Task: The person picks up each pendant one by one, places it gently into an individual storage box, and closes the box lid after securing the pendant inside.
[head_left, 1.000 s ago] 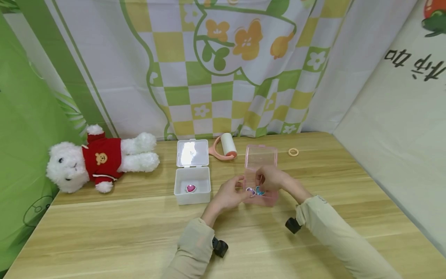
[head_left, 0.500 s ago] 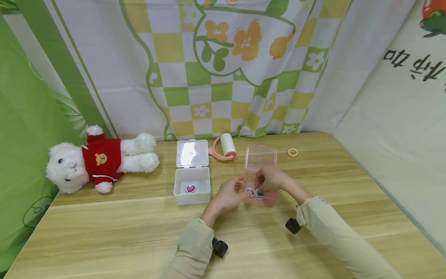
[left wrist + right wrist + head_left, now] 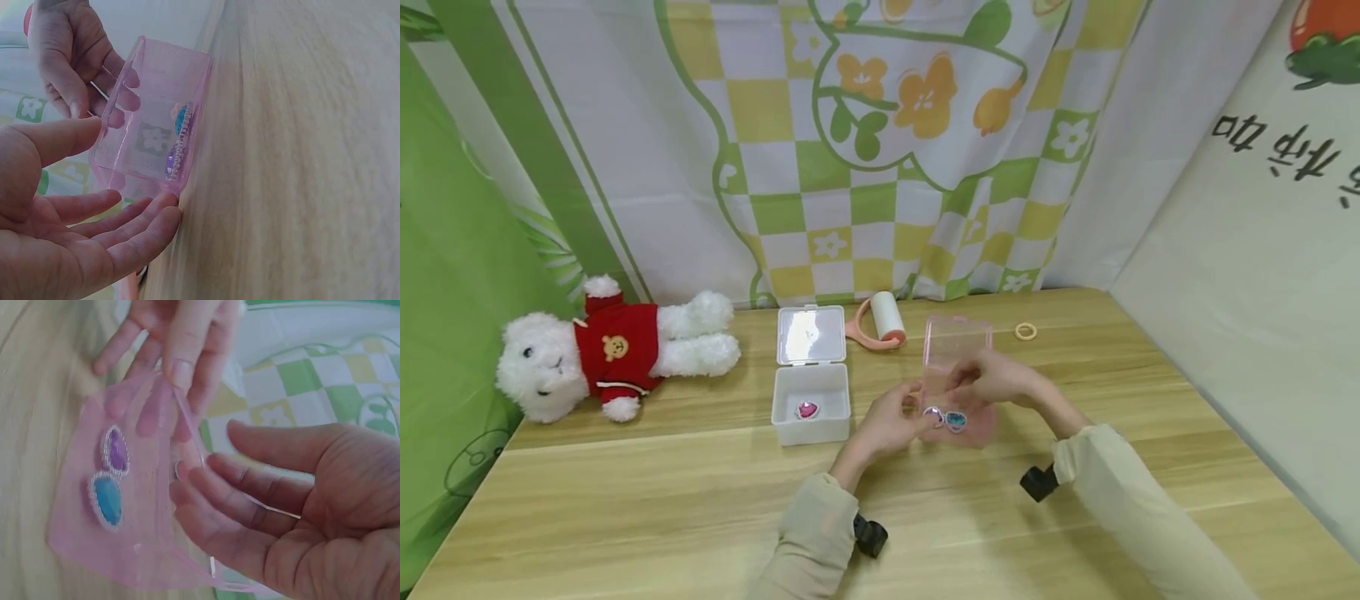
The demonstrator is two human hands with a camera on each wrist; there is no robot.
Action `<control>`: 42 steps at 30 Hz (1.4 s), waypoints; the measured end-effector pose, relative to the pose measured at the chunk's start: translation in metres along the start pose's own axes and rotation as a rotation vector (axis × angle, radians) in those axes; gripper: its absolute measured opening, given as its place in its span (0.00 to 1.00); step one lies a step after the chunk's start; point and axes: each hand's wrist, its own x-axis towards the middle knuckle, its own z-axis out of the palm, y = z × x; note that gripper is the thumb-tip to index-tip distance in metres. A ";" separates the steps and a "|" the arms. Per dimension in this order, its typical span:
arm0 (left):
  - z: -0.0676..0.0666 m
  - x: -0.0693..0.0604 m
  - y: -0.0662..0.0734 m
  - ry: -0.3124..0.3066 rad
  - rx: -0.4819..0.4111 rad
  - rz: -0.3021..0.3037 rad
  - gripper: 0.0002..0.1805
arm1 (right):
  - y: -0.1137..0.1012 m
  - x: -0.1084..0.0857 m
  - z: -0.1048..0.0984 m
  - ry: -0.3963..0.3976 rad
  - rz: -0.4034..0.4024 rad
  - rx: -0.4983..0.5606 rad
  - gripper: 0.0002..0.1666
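Note:
A see-through pink box (image 3: 977,432) stands on the table with its lid (image 3: 958,342) raised. Inside lie a purple gem (image 3: 116,452) and a blue gem (image 3: 107,499), both heart-like or rounded with beaded silver rims, side by side on the bottom. My left hand (image 3: 889,419) grips the box's left side, thumb at the rim and fingers along the outer wall. Over the box opening is my right hand (image 3: 992,379), its fingers loosely bent and holding nothing; in the right wrist view its fingertips (image 3: 187,512) overlap the box's rim.
Left of the pink box is a white box (image 3: 812,432), lid up, with a pink heart gem (image 3: 807,409) inside. Behind are a lint roller (image 3: 887,318) and a small yellow-orange ring (image 3: 1026,332). A white plush bear (image 3: 617,346) in red lies at left.
My right hand has let go of the blue gem, which now lies beside the purple one, and has risen slightly. My left hand keeps its hold on the box. The head view has tilted slightly.

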 end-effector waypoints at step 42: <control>-0.154 -0.074 -0.057 0.269 -0.151 -0.095 0.35 | -0.030 0.020 0.065 0.126 -0.137 0.376 0.16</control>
